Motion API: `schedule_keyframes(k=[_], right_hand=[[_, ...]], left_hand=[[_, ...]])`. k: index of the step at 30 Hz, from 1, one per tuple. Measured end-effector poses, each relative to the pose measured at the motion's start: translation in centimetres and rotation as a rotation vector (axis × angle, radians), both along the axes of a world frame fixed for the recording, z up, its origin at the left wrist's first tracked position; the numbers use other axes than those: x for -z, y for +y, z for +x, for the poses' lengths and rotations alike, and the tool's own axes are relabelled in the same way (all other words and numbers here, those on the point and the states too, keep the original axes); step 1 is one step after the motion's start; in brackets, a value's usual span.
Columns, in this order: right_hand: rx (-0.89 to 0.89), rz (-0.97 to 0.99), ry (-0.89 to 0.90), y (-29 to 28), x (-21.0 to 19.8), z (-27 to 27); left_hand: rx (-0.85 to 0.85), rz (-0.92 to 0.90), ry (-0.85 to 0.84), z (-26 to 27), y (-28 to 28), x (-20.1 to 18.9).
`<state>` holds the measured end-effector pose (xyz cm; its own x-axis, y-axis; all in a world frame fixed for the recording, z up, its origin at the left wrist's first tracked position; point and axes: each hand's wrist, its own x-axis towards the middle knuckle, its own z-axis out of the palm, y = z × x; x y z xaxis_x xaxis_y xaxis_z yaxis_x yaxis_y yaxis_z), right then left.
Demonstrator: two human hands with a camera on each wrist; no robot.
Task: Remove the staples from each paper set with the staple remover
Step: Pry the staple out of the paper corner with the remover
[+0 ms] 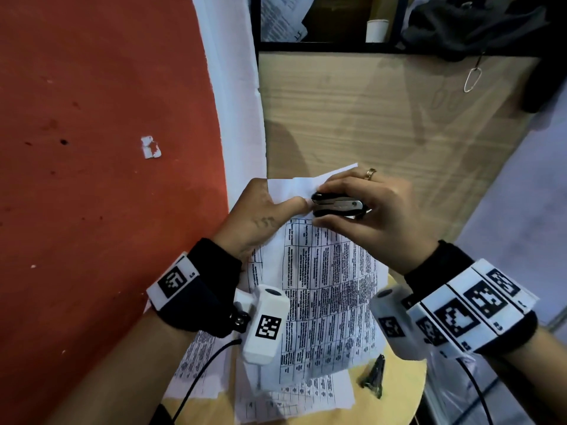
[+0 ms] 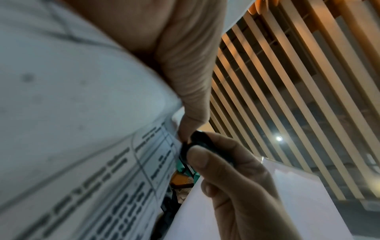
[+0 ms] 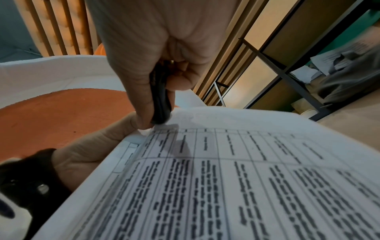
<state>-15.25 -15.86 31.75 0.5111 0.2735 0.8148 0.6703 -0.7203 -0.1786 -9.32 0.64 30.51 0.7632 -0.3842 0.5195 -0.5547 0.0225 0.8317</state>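
My left hand (image 1: 260, 216) pinches the printed paper set (image 1: 325, 289) near its top corner while my right hand (image 1: 368, 216) fingers squeeze the black staple remover (image 1: 337, 205) there.

white cup (image 1: 376, 30) on shelf | dark cloth (image 1: 478, 26) | paper scrap (image 1: 150, 147)

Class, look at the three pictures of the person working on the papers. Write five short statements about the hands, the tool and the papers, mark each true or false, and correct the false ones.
1. The right hand grips the staple remover. True.
2. The left hand holds nothing. False: it holds the paper set near its top corner.
3. The staple remover is at the paper set's top edge. True.
4. The held sheets are blank. False: they carry printed tables.
5. More printed sheets lie on the table below. True.
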Motion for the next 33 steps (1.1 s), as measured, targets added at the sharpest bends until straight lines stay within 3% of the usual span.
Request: schedule_keyframes(k=[7, 15, 19, 23, 25, 29, 33], right_hand=[[0.072, 0.190, -0.018, 0.8, 0.9, 0.4], [0.287, 0.184, -0.100, 0.4, 2.1, 1.3], [0.336, 0.229, 0.067, -0.4, 4.3, 2.0], [0.367, 0.271, 0.477, -1.3, 6.8, 2.7], [0.308, 0.376, 0.659, -2.0, 7.4, 3.0], [-0.022, 0.844, 0.855, -2.9, 7.3, 3.3], [-0.379, 1.013, 1.070, -3.3, 6.9, 3.9]], left_hand=[[-0.169, 0.080, -0.113, 0.6, -0.5, 0.5], [-0.400, 0.058, -0.141, 2.0, 1.2, 1.9], [-0.371, 0.064, -0.125, 2.5, 2.5, 1.7], [-0.304, 0.107, -0.121, 3.6, 3.3, 1.6], [-0.253, 0.118, -0.087, 4.6, 4.0, 1.7], [-0.212, 0.153, -0.024, 6.1, 5.3, 1.4], [-0.016, 0.190, 0.066, 5.6, 6.5, 0.4]])
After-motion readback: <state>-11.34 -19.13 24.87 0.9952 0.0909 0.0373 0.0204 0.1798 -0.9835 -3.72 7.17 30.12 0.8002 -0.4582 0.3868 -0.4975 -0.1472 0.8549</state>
